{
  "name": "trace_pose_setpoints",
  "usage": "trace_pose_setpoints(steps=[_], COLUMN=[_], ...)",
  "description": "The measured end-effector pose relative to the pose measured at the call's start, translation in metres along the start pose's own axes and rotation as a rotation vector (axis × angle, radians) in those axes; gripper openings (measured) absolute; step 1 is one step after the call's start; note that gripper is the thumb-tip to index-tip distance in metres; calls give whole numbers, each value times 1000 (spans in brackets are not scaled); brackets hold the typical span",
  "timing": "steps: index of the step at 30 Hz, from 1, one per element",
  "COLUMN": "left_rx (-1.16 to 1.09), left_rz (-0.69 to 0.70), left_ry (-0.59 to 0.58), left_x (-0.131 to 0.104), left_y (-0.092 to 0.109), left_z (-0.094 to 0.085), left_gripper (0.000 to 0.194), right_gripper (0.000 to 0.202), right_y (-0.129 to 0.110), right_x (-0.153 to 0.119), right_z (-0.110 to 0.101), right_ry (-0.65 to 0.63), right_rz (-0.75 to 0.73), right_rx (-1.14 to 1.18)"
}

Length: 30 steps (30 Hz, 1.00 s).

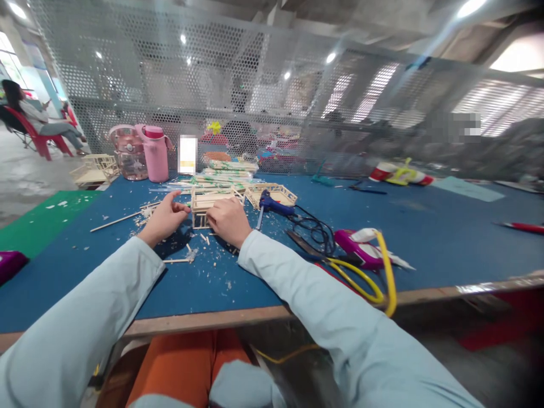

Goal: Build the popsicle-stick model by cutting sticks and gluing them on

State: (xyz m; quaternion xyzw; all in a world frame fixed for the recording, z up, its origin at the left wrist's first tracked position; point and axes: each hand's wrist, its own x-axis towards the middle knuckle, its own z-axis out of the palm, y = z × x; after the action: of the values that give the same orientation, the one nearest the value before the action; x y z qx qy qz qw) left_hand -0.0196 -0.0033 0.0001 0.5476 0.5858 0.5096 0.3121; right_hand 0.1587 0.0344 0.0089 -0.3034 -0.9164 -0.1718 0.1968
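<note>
A small model frame of pale wooden sticks (199, 203) stands on the blue table between my hands. My left hand (166, 216) is at its left side, thumb and fingers apart, holding nothing that I can see. My right hand (229, 220) is closed at the front right of the frame, its fingertips on the sticks. A second stick model (283, 195) lies behind and to the right, with a blue glue gun (276, 204) in front of it. Cut bits of stick are scattered near my hands.
Scissors with yellow handles (355, 281), a purple and white tool (361, 249) and a black cable (317, 229) lie right. Bundled sticks (225, 175), a pink bottle (156, 154) and a clear bottle (131, 156) stand or lie behind. A perforated metal screen (204, 85) borders the table (446, 243).
</note>
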Motion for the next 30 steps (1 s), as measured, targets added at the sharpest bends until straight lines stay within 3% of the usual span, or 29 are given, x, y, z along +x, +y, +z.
trace_pose_setpoints(steps=[8,16,25,30], left_rx=[11,75,228,469], left_rz=[-10,42,58,37], left_ry=[57,68,61,203], left_x=[-5,-5,-7,-13], left_y=[5,-4,-3,6], left_z=[9,15,18,15], left_gripper=[67,54,31,13], right_gripper=[24,23,22,24], right_y=[-7,-7,-4,-4], right_x=[2,4,3,2], right_z=[4,7,11,9], right_ry=[17,37,23,19], right_rz=[-40,-31,25,31], right_rx=[-75,-72,23,23])
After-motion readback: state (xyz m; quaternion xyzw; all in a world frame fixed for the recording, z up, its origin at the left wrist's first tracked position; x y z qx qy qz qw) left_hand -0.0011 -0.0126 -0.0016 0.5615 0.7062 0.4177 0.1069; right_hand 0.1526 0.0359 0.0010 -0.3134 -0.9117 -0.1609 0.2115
